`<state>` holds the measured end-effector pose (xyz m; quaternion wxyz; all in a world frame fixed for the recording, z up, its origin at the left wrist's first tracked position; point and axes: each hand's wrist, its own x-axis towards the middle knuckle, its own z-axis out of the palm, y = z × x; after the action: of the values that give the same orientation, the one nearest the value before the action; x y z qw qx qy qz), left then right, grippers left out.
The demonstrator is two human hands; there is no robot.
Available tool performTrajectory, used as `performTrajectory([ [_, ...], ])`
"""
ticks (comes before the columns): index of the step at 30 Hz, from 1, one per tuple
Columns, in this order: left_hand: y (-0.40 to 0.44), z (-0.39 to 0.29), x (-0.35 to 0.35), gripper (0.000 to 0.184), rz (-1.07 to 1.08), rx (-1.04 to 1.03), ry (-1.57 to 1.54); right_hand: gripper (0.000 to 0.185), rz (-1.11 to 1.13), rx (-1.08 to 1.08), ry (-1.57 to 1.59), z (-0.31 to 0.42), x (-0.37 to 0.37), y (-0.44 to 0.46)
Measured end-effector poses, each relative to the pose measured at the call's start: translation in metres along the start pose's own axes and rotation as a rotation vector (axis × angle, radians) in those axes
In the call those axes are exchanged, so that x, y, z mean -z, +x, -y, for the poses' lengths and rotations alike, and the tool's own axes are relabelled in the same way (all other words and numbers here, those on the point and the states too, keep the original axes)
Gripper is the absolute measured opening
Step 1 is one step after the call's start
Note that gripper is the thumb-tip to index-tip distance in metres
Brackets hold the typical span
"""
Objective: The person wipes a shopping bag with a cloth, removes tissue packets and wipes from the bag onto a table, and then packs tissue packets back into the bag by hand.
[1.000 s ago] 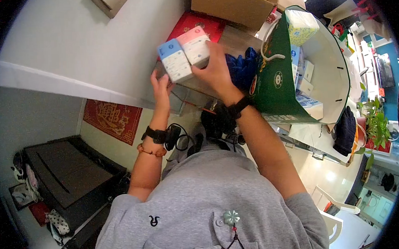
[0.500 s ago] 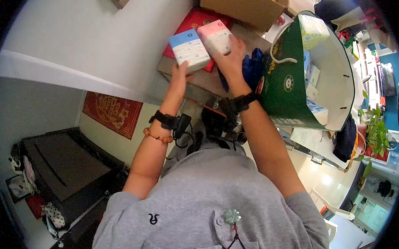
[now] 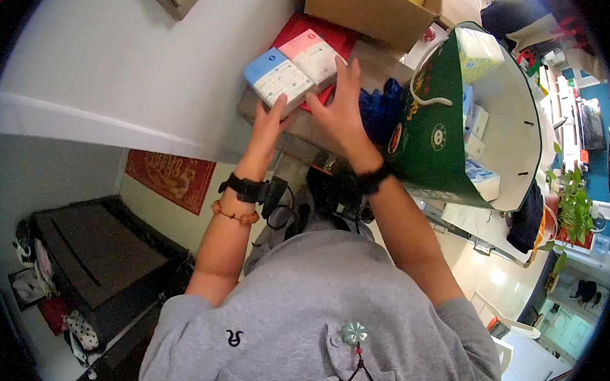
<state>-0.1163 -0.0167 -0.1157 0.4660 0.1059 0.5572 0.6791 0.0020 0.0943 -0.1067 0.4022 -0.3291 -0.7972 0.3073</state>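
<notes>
Two tissue packs lie side by side on a red sheet [image 3: 285, 34]: a blue-and-white pack [image 3: 282, 78] on the left and a pink-and-white pack [image 3: 314, 55] on the right, their sides together. At the near edge of the blue pack, my left hand [image 3: 268, 123] has its fingers apart, the tips touching or very close to it. My right hand [image 3: 344, 112] is spread at the near right side of the pink pack, thumb and fingers apart, holding nothing. Just right of that hand is a dark blue crinkled item [image 3: 382, 107].
A large green bag [image 3: 434, 125] with a white handle stands on the right, holding several more packs. Behind the packs is an open cardboard box [image 3: 368, 15] with something yellow in it. A white wall [image 3: 140, 68] runs along the left.
The pink pack has moved left and now lies against the blue one, which has also shifted slightly left. My right hand has let go of the pink pack and spread its fingers.
</notes>
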Motion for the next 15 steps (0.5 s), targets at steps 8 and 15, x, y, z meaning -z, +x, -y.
performTrajectory([
  [8,-0.033,-0.039,-0.023,0.076,-0.093,-0.983,1.100,0.059,0.263,0.173,0.017,0.182,0.247,-0.024],
  [15,0.037,-0.011,-0.069,0.067,0.180,-1.129,1.809,0.051,0.242,-0.113,-0.284,0.137,0.357,0.030],
])
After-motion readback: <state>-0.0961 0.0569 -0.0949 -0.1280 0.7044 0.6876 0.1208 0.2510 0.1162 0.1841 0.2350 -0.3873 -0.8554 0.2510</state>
